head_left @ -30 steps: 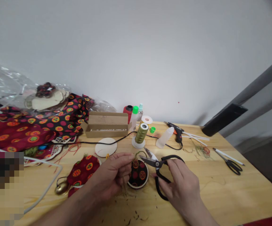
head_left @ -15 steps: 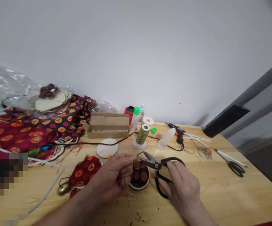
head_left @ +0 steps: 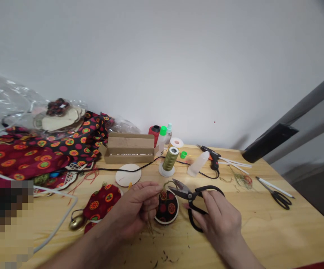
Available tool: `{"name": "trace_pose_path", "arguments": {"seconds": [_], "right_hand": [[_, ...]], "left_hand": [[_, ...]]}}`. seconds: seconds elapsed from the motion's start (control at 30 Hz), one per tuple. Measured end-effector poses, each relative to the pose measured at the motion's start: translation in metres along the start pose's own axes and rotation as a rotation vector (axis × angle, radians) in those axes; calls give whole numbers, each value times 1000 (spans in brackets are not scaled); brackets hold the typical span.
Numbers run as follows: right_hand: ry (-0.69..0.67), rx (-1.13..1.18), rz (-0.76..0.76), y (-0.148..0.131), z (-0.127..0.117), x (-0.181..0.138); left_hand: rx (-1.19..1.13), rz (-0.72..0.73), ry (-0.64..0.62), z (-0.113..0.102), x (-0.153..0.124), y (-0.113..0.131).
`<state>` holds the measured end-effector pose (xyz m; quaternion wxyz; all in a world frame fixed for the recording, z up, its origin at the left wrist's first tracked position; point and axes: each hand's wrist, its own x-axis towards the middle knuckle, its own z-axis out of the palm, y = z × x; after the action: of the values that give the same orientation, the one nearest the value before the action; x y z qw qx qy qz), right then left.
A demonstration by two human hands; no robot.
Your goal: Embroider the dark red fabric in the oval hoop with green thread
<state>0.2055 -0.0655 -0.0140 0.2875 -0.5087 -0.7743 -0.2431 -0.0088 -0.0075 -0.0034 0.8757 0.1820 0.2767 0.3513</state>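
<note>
My left hand pinches a small bundle of olive thread; one end curls out past the fingertips and loose strands hang below the palm. My right hand grips black-handled scissors by the loops. Their blades are parted and point left, with the tips close to the curled thread end. Beneath the blades lies a round dark patterned fabric piece with a pale rim, partly covered by my left fingers. A maroon patterned fabric piece rests left of my left wrist, beside a brass bell.
Behind my hands stand an olive thread spool, a white squeeze bottle and an open cardboard box. A glue gun with a black cable lies behind. More scissors are at right. Patterned cloth is heaped at left.
The scissors and my right hand have shifted slightly right, away from my left fingertips. The blades are a bit wider apart. My left hand stays almost in place, holding the thread.
</note>
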Motion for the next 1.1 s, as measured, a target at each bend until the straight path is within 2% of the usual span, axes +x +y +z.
{"name": "trace_pose_path", "arguments": {"seconds": [0.2,0.5,0.83,1.1], "right_hand": [[3,21,-16,-2,0,1],[30,25,-24,-4,1,6],[34,-6,-44,-1,1,2],[38,7,-46,-2,1,4]], "left_hand": [[-3,-4,-44,-2,0,-1],[6,-4,-16,1,-1,1],[-21,-28,-111,-1,-2,3],[-3,-25,-94,-1,-2,2]]}}
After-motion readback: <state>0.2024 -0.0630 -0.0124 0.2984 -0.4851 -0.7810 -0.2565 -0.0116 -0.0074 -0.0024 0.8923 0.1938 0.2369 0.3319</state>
